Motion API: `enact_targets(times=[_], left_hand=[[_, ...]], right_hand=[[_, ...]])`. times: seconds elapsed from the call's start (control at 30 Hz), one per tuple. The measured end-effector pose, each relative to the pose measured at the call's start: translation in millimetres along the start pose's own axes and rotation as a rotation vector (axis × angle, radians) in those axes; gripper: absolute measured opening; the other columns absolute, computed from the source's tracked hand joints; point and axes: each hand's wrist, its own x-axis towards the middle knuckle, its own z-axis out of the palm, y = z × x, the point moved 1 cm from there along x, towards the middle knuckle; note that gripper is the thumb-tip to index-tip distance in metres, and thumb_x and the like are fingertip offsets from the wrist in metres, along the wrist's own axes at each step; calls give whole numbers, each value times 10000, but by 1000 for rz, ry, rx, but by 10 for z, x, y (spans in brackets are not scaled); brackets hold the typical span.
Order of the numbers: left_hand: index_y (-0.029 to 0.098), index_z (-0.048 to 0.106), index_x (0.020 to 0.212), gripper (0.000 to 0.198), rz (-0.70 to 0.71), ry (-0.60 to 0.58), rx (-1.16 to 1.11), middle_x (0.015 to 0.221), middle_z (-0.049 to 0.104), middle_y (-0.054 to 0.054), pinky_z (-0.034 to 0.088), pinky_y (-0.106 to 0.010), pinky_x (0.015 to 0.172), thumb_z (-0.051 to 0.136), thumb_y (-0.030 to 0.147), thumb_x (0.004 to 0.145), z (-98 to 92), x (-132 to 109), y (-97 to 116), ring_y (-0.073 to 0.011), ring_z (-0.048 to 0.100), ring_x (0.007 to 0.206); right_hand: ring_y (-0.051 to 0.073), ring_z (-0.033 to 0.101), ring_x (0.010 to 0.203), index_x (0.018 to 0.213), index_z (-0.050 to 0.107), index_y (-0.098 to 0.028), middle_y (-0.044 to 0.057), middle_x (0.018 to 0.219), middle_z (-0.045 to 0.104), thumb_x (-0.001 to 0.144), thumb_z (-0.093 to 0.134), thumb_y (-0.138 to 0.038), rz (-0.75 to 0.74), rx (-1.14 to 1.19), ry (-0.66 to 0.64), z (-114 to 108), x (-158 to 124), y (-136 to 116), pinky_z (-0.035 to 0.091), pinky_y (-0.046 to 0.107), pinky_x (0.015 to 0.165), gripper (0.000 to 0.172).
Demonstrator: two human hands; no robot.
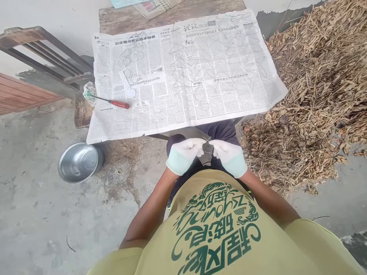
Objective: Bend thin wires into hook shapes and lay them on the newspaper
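Observation:
Both hands wear white gloves with pale green cuffs and meet above my lap, just off the near edge of the newspaper sheets (172,114). A thin wire (208,152) runs between them, its ends crossing at the fingertips. My left hand (187,152) pinches one side of the wire, and my right hand (228,154) pinches the other. On the newspaper lie many thin bent wire shapes (133,53), a white flat tool with a round end (130,91) and a screwdriver (119,104) with a red handle.
The newspaper covers a wooden table (120,21). A wooden chair (48,57) stands at the left, with a crumpled bag (89,91) nearby. A metal pot (78,162) sits on the concrete floor at the left. Dry leaves and stalks (309,91) are heaped at the right.

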Motion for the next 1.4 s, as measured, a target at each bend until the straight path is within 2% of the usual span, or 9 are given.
enact_targets(times=[0.23, 0.4, 0.6, 0.8, 0.87, 1.07, 1.13, 1.23, 1.4], left_hand=[[140, 768, 1128, 358, -21, -128, -26, 871, 810, -71, 592, -342, 887, 733, 379, 863, -71, 18, 12, -196, 749, 852], [134, 784, 1050, 359, -4, -138, -95, 802, 794, -61, 583, -337, 844, 757, 436, 857, -61, 56, 148, -191, 726, 789], [155, 771, 855, 257, -47, -57, -126, 656, 731, -26, 548, -275, 717, 741, 410, 874, 74, 62, 184, -148, 661, 653], [159, 711, 808, 370, -129, -207, -384, 447, 562, 25, 513, -259, 604, 785, 521, 827, 145, 113, 3, -162, 645, 553], [159, 703, 793, 389, -117, -201, -408, 435, 545, 30, 506, -258, 591, 792, 537, 818, 153, 120, -20, -158, 632, 533], [169, 750, 824, 268, 86, 15, -190, 533, 631, 12, 524, -274, 635, 711, 425, 896, 163, 11, 91, -133, 594, 537], [181, 770, 800, 236, 95, 91, -47, 699, 743, -27, 514, -275, 603, 689, 382, 892, 155, -34, 115, -123, 579, 533], [208, 810, 815, 199, 128, 151, 141, 911, 811, -48, 560, -283, 697, 687, 352, 875, 121, -62, 115, -167, 693, 705], [243, 840, 844, 186, 150, 81, 261, 909, 819, -18, 586, -290, 875, 706, 367, 879, 76, -48, 106, -206, 744, 876]], right_hand=[[137, 638, 588, 1126, 815, -217, -14, 654, 701, 981, 559, -303, 78, 8, -15, -41, 30, -58, 561, 268, 676, 307], [147, 653, 613, 1095, 815, -241, -19, 667, 709, 999, 561, -308, 77, -48, -40, -31, 43, -30, 560, 275, 692, 279], [169, 686, 701, 1098, 804, -235, 9, 746, 751, 1045, 511, -280, -126, -249, -79, -39, 18, -32, 554, 288, 753, 302], [195, 681, 720, 1027, 816, -216, 56, 781, 767, 1053, 488, -311, -373, -353, -136, -138, -7, -41, 545, 325, 769, 343], [178, 688, 712, 1051, 817, -218, 38, 771, 768, 1047, 500, -307, -276, -258, -154, -150, -2, -77, 552, 307, 758, 329], [127, 608, 514, 1083, 812, -180, -18, 608, 697, 968, 597, -334, 159, 145, -139, -99, -7, -216, 538, 255, 568, 289], [127, 600, 495, 1070, 814, -165, -12, 599, 694, 952, 609, -354, 211, 225, -156, -93, -7, -240, 530, 252, 535, 303], [123, 594, 481, 1036, 817, -172, -17, 578, 681, 943, 609, -357, 220, 225, -198, -110, 3, -267, 517, 245, 523, 294], [113, 561, 474, 751, 765, -198, -34, 508, 627, 941, 629, -356, 192, 88, -214, -114, 19, -311, 463, 237, 524, 282]])
